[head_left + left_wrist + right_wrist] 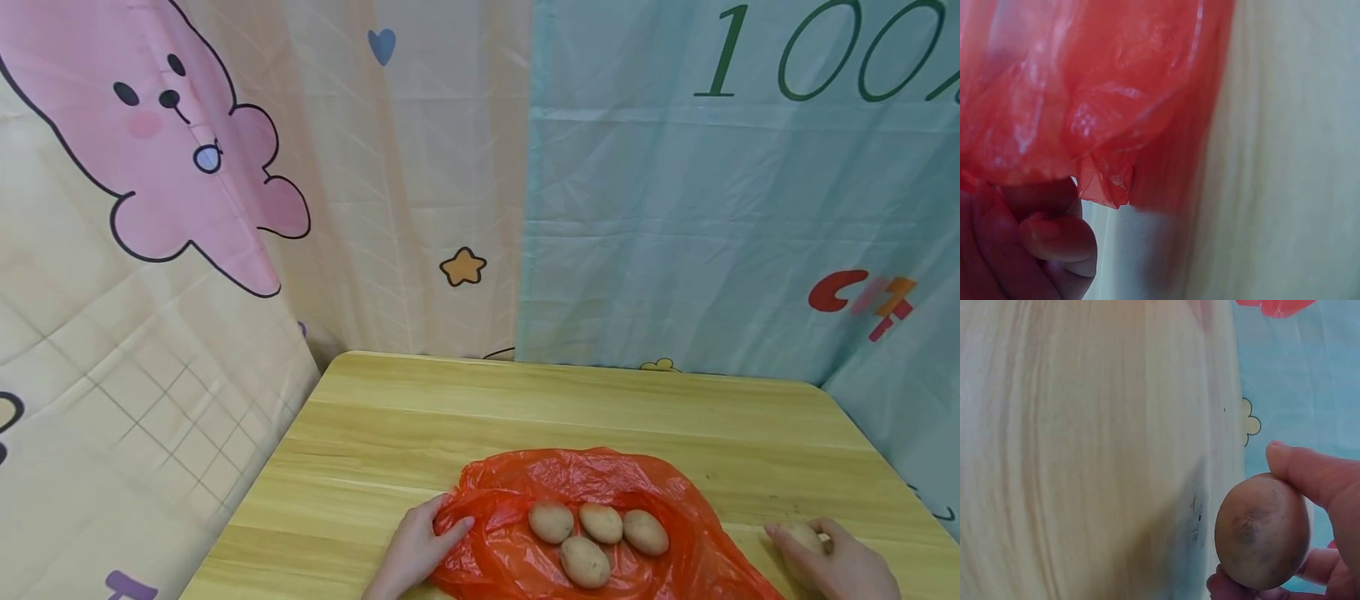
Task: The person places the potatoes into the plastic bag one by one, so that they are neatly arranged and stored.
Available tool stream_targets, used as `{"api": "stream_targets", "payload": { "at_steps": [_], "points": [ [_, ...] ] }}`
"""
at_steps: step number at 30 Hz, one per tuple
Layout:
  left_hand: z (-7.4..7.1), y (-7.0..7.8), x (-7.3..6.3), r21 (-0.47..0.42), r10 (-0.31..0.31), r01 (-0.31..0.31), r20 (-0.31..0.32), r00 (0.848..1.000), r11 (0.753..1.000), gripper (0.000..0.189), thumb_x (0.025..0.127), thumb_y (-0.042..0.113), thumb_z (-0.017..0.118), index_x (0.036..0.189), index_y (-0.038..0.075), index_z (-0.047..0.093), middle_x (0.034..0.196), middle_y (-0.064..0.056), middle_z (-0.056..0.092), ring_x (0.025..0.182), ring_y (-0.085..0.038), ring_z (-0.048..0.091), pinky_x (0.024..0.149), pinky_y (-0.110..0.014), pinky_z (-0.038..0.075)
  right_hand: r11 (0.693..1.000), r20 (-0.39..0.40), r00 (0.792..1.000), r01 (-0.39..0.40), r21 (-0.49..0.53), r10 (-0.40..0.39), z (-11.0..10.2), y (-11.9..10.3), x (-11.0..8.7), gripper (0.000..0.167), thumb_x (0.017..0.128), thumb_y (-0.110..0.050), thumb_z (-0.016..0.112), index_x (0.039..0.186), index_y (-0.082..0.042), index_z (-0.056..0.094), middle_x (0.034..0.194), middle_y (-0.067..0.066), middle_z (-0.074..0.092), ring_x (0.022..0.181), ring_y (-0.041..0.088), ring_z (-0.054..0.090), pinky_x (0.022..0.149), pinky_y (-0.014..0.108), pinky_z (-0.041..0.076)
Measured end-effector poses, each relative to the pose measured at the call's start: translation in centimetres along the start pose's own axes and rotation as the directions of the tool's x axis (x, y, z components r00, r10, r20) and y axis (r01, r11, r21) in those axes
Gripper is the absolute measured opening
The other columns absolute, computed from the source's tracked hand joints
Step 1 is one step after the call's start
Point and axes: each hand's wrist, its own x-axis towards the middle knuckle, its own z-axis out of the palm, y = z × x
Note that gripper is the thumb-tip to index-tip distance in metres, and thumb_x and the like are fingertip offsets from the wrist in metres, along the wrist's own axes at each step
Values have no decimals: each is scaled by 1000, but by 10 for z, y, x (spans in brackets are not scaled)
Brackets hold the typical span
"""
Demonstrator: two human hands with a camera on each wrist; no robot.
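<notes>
A red plastic bag (517, 471) lies spread on the table with several potatoes (586, 562) resting on it. At the bag's left edge, my left hand (420, 542) grips the thin plastic. The left wrist view shows curled fingers (1060, 237) beneath a fold of the bag (1116, 112). To the right of the bag, my right hand (843, 562) holds a single potato (804, 536). Seen from the right wrist, that potato (1263, 531) has a dark blemish and sits between the thumb and the fingers.
The light wooden table (360, 433) has rounded far corners. Printed curtains (420, 192) hang behind and along its sides. A part of the red bag (1279, 305) shows at the top of the right wrist view.
</notes>
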Motion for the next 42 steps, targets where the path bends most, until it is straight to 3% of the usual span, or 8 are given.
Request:
{"api": "stream_targets", "payload": {
  "at_steps": [4, 11, 14, 19, 31, 42],
  "points": [
    [0, 0, 1, 2, -4, 4, 2, 1000, 1000, 47, 89, 35, 66, 120, 1, 60, 103, -4, 66, 81, -11, 62, 68, -25, 53, 1000, -30, 1000, 5, 12, -5, -2, -4, -3, 94, 82, -73, 48, 107, 18, 43, 77, 16, 56, 70, 26, 50, 58, 36, 42],
    [-1, 0, 0, 1, 11, -11, -1, 1000, 1000, 45, 89, 35, 66, 120, 1, 61, 103, -3, 66, 81, -10, 61, 68, -24, 52, 1000, -113, 994, 10, 16, -8, -5, -13, -9, 96, 82, -71, 51, 112, 20, 42, 84, 28, 57, 73, 31, 54, 64, 46, 46],
    [-1, -1, 1, -3, 1, -1, 3, 1000, 1000, 46, 89, 35, 66, 120, 2, 61, 103, -3, 66, 81, -10, 62, 68, -24, 52, 999, -134, 991, 24, 23, -21, -8, -17, -12, 92, 83, -70, 51, 111, 18, 43, 80, 24, 58, 70, 30, 55, 63, 45, 46],
    [0, 0, 1, 6, -3, 3, 0, 1000, 1000, 47, 90, 36, 66, 121, 1, 60, 104, -4, 66, 82, -10, 62, 68, -24, 52, 999, -139, 990, 25, 49, -18, -14, -23, -17, 89, 84, -69, 50, 112, 15, 44, 78, 16, 58, 70, 28, 53, 63, 43, 44],
    [0, -1, 1, 9, -3, 3, 6, 1000, 1000, 47, 90, 36, 66, 121, 0, 60, 103, -4, 66, 81, -10, 61, 68, -24, 52, 997, -173, 985, -7, 73, 20, -18, -34, -23, 90, 83, -70, 50, 113, 15, 45, 88, 27, 58, 76, 33, 54, 65, 46, 45],
    [0, -1, 1, 24, 2, -2, 3, 1000, 1000, 47, 90, 37, 65, 121, 2, 60, 104, -3, 66, 83, -10, 61, 70, -24, 52, 997, -182, 983, 23, 76, -8, -27, -48, -34, 89, 83, -71, 49, 112, 14, 47, 82, 20, 60, 71, 30, 54, 60, 42, 46]
  ]
}}
